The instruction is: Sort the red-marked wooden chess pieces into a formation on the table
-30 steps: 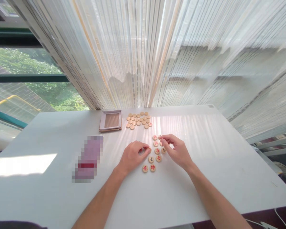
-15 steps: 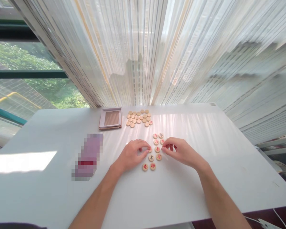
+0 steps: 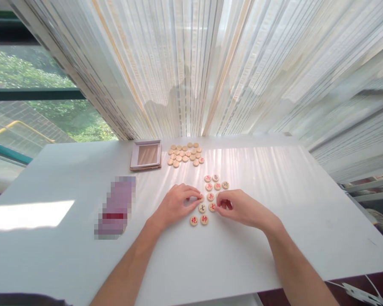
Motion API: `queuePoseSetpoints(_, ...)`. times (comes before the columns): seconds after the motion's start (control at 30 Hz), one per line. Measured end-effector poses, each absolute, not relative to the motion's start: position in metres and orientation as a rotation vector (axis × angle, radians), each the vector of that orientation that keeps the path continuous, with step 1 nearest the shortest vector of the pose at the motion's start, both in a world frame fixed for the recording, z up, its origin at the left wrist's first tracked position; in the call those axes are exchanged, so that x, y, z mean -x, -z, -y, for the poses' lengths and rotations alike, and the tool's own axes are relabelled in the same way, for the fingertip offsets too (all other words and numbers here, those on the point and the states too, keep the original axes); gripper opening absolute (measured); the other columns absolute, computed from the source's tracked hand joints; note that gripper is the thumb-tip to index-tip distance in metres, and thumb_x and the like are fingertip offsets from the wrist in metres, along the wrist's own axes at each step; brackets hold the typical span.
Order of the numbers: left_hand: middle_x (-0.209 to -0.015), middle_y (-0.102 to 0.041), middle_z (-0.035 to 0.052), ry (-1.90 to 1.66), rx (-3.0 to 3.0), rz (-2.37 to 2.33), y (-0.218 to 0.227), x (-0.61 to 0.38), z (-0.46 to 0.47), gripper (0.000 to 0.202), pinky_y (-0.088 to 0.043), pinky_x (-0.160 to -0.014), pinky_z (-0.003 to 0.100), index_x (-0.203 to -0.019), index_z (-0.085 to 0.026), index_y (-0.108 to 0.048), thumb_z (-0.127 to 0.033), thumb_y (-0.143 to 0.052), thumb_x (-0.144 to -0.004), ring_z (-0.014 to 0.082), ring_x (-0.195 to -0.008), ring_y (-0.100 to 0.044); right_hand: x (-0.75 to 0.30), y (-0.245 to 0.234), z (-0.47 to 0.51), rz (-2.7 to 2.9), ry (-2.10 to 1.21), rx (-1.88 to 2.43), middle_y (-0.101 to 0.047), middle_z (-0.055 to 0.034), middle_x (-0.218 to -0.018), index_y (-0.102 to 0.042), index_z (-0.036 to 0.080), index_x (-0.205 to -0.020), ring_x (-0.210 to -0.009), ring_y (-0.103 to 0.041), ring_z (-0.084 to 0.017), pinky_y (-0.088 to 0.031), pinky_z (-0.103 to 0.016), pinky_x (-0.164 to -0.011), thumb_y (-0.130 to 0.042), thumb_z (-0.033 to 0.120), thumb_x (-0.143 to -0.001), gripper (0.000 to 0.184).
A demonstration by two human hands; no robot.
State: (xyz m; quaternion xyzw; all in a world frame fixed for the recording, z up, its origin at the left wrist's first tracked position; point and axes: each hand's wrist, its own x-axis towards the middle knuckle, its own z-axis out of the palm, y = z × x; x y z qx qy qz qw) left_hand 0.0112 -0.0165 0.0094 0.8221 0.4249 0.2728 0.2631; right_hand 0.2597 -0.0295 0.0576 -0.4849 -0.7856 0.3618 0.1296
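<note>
Round wooden Chinese chess pieces with red or black characters lie face up in short rows between my hands. My left hand (image 3: pixel 178 203) is closed, thumb and index fingertips around a Chinese chess piece (image 3: pixel 202 197) that they partly cover. My right hand (image 3: pixel 241 208) is curled, its fingertips at the right edge of a red-marked Chinese chess piece (image 3: pixel 212 207). Left of that one sits a black-marked piece (image 3: pixel 202 208). Nearest me are two red pieces (image 3: pixel 194 220), side by side. A black-marked piece (image 3: pixel 225 185) shows just beyond my right hand.
Farther back, a cluster of mostly blank-looking pieces (image 3: pixel 182 154) lies on the white table (image 3: pixel 166 263). Left of it stands a shallow open box (image 3: pixel 132 159). A blurred-out purple object (image 3: pixel 116 204) is at the left. A striped curtain (image 3: pixel 178 63) hangs along the far edge.
My right hand has moved toward me, from beside the red piece in the middle row to the red piece below it. A black-marked piece behind it is uncovered. My left hand stays put.
</note>
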Motion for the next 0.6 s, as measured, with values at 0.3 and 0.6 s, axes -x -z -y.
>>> queuePoseSetpoints(0.3, -0.106, -0.075, 0.0012, -0.724, -2.232, -1.151, -0.010, -0.010, 0.018, 0.015, -0.047, -0.081, 0.037, -0.101, -0.030, -0.073, -0.030, -0.063, -0.090, 0.0191, -0.080, -0.064, -0.258, -0.049, 0.030, 2.334, -1.000, 1.463, -0.050, 0.0038, -0.058, -0.046, 0.020, -0.062, -0.052, -0.038, -0.011, -0.029, -0.024, -0.047, -0.053, 0.038, -0.093, 0.037)
queuePoseSetpoints(0.6, -0.108, -0.074, 0.0024, -0.725, -2.221, -1.119, -0.015, -0.010, 0.018, 0.017, -0.048, -0.081, 0.037, -0.099, -0.029, -0.074, -0.032, -0.073, -0.082, 0.0196, -0.079, -0.066, -0.258, -0.045, 0.033, 2.423, -0.926, 1.511, -0.037, 0.0036, -0.050, -0.032, 0.020, -0.057, -0.047, -0.028, -0.011, -0.021, -0.027, -0.044, -0.046, 0.038, -0.097, 0.046)
